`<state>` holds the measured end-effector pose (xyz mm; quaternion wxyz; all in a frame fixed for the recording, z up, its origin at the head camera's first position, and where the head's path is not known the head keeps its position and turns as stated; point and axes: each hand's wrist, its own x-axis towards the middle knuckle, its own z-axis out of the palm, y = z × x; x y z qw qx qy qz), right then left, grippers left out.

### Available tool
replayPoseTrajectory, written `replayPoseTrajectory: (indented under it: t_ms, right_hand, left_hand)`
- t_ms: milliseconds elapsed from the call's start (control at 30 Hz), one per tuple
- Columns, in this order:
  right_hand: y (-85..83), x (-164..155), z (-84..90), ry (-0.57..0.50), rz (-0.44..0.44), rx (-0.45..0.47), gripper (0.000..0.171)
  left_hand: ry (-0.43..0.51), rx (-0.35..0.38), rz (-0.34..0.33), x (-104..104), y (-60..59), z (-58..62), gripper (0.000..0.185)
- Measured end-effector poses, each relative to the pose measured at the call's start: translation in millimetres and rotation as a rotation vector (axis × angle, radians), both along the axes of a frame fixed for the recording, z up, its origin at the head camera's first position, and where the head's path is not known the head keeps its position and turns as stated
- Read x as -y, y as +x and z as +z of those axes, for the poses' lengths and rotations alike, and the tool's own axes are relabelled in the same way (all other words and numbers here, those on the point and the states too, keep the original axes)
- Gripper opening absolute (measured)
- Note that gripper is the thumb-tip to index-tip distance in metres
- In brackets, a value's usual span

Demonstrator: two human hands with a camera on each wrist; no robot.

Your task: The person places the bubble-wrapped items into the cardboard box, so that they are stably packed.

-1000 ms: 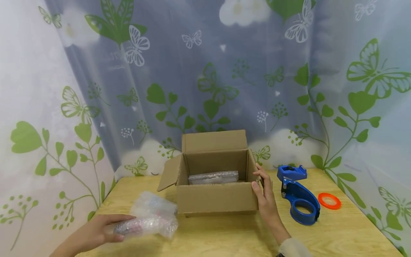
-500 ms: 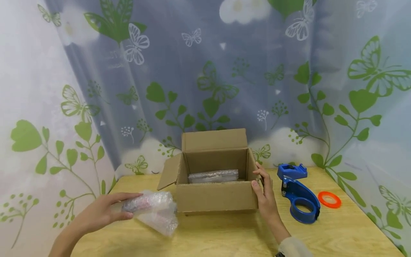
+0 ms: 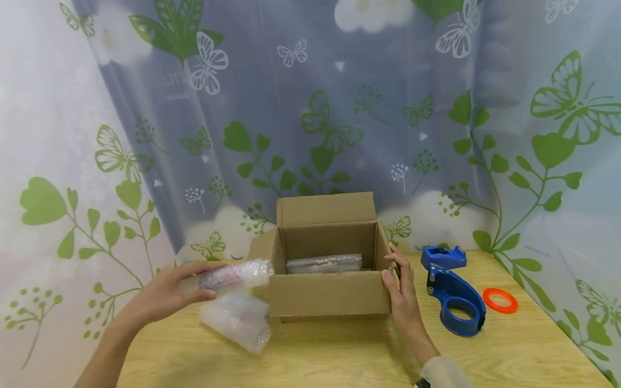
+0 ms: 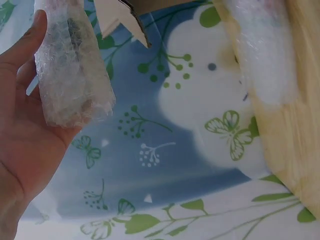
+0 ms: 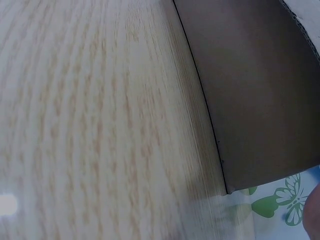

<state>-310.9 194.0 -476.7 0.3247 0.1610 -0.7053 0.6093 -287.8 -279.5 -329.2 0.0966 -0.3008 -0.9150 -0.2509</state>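
My left hand (image 3: 172, 288) grips a bubble-wrapped bundle (image 3: 237, 275) by its left end, thumb below and fingers above. The bundle is held up, its far end at the left side of the open cardboard box (image 3: 330, 296). In the left wrist view the same bubble-wrapped bundle (image 4: 72, 65) lies against the palm; what is inside shows only as a dark and pinkish blur. My right hand (image 3: 405, 299) holds the box's right front corner, thumb at the front and fingers along the right side. Inside the box lies another bubble-wrapped bundle (image 3: 325, 263).
A further bubble-wrapped bundle (image 3: 237, 320) lies on the wooden table (image 3: 330, 355) left of the box. To the right are a blue tape dispenser (image 3: 443, 257), a blue hand-held tape cutter (image 3: 458, 304) and an orange tape roll (image 3: 499, 300). A patterned curtain (image 3: 315, 108) hangs behind.
My left hand has lifted the bundle up and rightward, off the other bundle on the table and toward the box's left side. The right hand stays on the box corner.
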Motion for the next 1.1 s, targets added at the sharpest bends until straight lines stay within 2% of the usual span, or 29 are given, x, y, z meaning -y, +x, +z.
replayPoseTrajectory:
  t_ms: [67,233,333,467,667,867,1100]
  right_hand:
    - [-0.1,-1.1,0.4,-0.002,-0.004,0.005,0.028]
    - [-1.5,-3.1,1.3,-0.003,-0.010,0.010,0.028]
    - [-2.9,-2.9,1.0,-0.003,-0.006,-0.007,0.028]
    - [-3.5,-1.7,0.1,-0.004,-0.006,-0.022,0.029]
    - [-1.7,-0.4,-0.3,-0.005,-0.009,0.005,0.029]
    - [-0.8,0.0,0.1,-0.008,-0.007,0.013,0.028]
    - [-1.7,0.6,-1.3,-0.018,-0.004,0.011,0.029]
  left_hand:
    - [-0.001,-0.011,-0.009,-7.4,-6.3,4.0,0.053]
    - [0.006,0.018,-0.038,-25.8,-22.0,10.9,0.054]
    - [-0.001,0.048,-0.034,-37.2,-28.6,13.2,0.056]
    - [-0.027,0.037,-0.032,-53.2,-37.0,14.7,0.058]
    - [-0.044,0.026,-0.092,-78.3,-50.8,17.7,0.057]
    - [-0.009,0.057,-0.125,-104.9,-59.4,20.5,0.055]
    - [0.009,0.048,-0.150,-134.8,-67.6,20.4,0.054]
